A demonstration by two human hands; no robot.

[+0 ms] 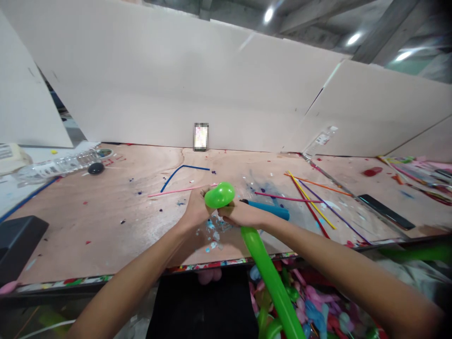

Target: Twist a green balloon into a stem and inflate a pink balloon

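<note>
A long green modelling balloon (268,273) is inflated, and both of my hands are closed on it above the front of the table. Its rounded, folded part (219,195) bulges up between them. My left hand (197,207) grips it from the left, with the fingers mostly hidden behind the bulge. From the right, my right hand (242,214) wraps round it, and the long tail runs down past my wrist over the table edge. Just beyond my right hand lies a blue hand pump (268,209) with a dark tip.
Several uninflated balloons, among them a yellow one (312,200), lie to the right beside a black phone (385,212). A propped phone (201,137) stands against the white panel. Plastic bottles lie left and lean right. Twisted balloons (318,306) fill the space below the table edge.
</note>
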